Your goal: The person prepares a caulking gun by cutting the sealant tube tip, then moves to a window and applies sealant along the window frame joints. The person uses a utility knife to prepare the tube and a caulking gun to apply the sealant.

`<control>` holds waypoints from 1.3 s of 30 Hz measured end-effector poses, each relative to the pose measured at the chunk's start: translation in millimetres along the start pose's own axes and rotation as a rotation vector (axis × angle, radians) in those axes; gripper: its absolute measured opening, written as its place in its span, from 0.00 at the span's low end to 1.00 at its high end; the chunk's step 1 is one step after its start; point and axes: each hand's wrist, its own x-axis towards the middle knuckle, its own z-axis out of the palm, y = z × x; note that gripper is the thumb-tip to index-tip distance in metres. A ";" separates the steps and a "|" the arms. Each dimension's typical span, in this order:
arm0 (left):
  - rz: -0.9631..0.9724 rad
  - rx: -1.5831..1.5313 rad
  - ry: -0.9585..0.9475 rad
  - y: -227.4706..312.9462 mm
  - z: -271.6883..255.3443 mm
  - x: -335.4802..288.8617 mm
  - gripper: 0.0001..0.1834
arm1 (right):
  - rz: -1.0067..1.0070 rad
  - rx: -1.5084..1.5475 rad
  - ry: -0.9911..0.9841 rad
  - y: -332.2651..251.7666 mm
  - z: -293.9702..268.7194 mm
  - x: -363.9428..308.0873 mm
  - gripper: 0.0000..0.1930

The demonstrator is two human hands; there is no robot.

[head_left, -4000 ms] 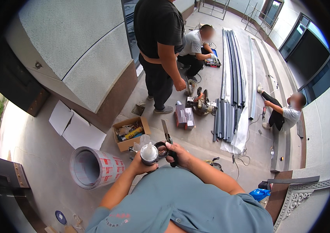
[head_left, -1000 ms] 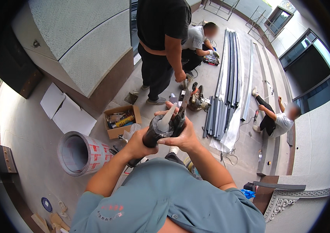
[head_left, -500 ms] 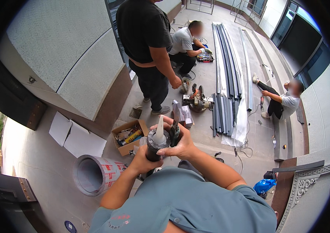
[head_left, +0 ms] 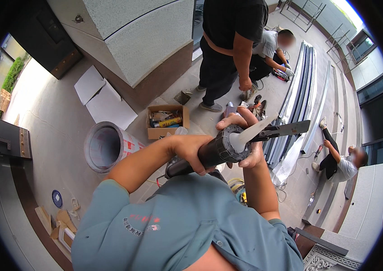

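A black caulking gun (head_left: 210, 155) lies tilted in front of my chest, its white tapered nozzle (head_left: 258, 128) pointing up and to the right. My left hand (head_left: 190, 150) is closed round the black barrel. At the ribbed end cap (head_left: 229, 143), the fingers and thumb of my right hand (head_left: 254, 156) curl around the rim. That same hand also holds a utility knife (head_left: 290, 129), its blade sticking out to the right beside the nozzle. The knife's handle is partly hidden by my fingers. The gun's rear end is near my shirt.
Ahead, an open cardboard box (head_left: 168, 134) holds tubes and tools. A large plastic-film roll (head_left: 110, 147) lies to the left, near white sheets (head_left: 105, 100). One person (head_left: 227, 49) stands ahead; two others sit or crouch around long metal profiles (head_left: 297, 86). Cables trail over the paving.
The caulking gun has swung from nearly upright to tilted, with the nozzle now toward the right. The knife blade has turned outward to the right. My view has shifted as well.
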 end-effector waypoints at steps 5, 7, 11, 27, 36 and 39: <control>0.057 0.000 -0.034 2.1 1.7 0.8 0.23 | 0.005 -0.050 -0.003 -8.7 5.8 7.0 0.65; 0.043 0.080 0.072 2.7 1.6 0.3 0.18 | 0.058 -0.063 0.132 -14.4 11.8 7.2 0.65; 0.008 0.256 0.496 -3.7 2.5 5.6 0.28 | 0.260 -0.228 0.551 -20.0 21.6 6.2 0.65; 0.106 0.257 0.665 -12.2 19.3 2.2 0.20 | 0.224 -0.258 0.334 -27.2 23.4 -1.6 0.57; -0.001 0.370 0.629 -16.0 20.5 2.1 0.30 | 0.324 -0.260 0.360 -30.3 19.8 -15.7 0.61; 0.005 0.300 0.540 -20.1 19.2 2.5 0.30 | 0.324 -0.146 0.306 -31.4 22.1 -19.6 0.60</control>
